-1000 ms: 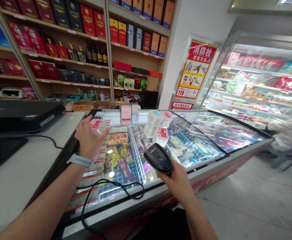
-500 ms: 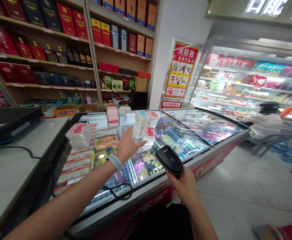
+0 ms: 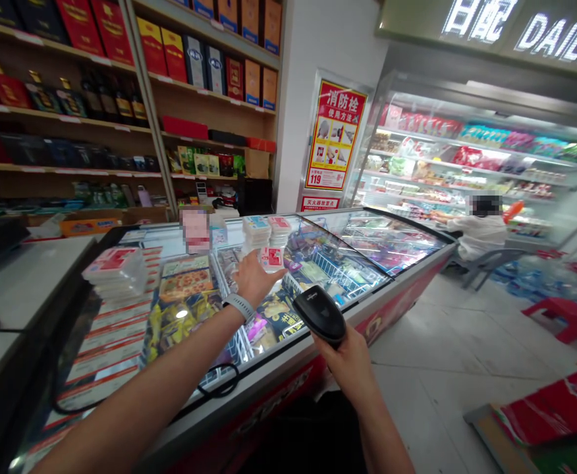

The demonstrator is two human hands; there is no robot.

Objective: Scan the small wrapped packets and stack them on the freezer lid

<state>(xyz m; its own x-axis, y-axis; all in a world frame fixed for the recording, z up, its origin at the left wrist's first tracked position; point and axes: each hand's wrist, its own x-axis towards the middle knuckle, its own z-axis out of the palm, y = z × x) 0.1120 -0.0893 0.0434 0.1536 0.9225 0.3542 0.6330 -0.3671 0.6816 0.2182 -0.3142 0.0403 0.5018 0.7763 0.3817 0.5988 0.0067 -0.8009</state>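
Note:
My left hand (image 3: 255, 280) reaches over the glass-topped chest freezer (image 3: 293, 359), thumb stretched out and fingers spread. It is at a small stack of clear plastic packs with red-and-white labels (image 3: 271, 258); its fingertips are partly hidden, so I cannot tell whether they touch. Behind stand a blue-labelled stack (image 3: 256, 227) and another red-labelled stack (image 3: 279, 226). My right hand (image 3: 345, 365) is wrapped round the handle of a black barcode scanner (image 3: 319, 315), held above the freezer's front edge. More packs (image 3: 115, 270) are piled on the left end of the freezer.
Price-label strips (image 3: 103, 342) lie left on the glass, and a black cable (image 3: 219, 385) loops over the front edge. A counter (image 3: 16, 283) adjoins at left. A person (image 3: 481, 234) sits by the chilled shelves. A red stool (image 3: 560, 309) and boxes (image 3: 555, 408) stand right.
The view has swung right, so things sit further left in it. My left hand has come closer to the front stack of packs. The scanner stays in my right hand.

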